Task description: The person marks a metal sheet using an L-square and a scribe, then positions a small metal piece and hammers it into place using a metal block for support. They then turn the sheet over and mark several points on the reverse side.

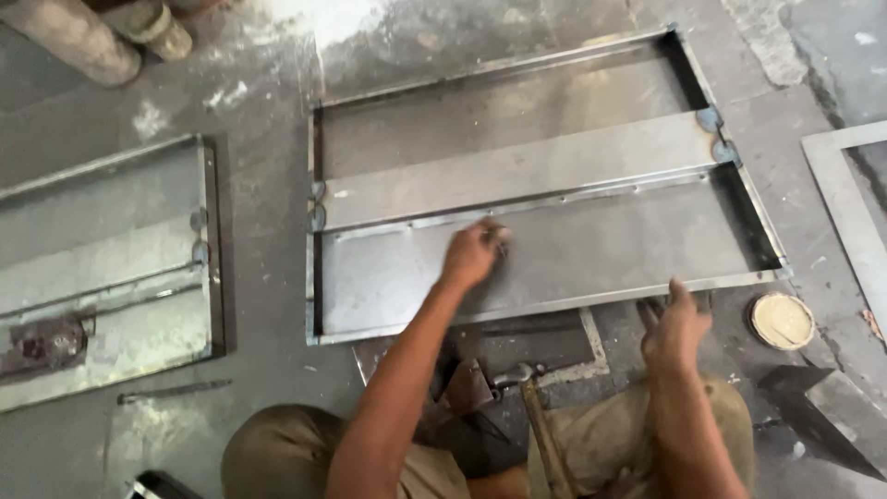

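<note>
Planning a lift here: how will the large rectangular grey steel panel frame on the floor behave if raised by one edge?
The grey steel panel frame is probably heavy: sheet metal with a welded rim. It looks stiff, braced by a flat cross strip. On the concrete floor it would likely scrape rather than slide.

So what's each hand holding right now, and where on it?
The left hand pinches something small and dark against the metal frame's lower panel; what it is cannot be told. The right hand holds nothing closed; its fingers rest at the frame's near edge.
</note>
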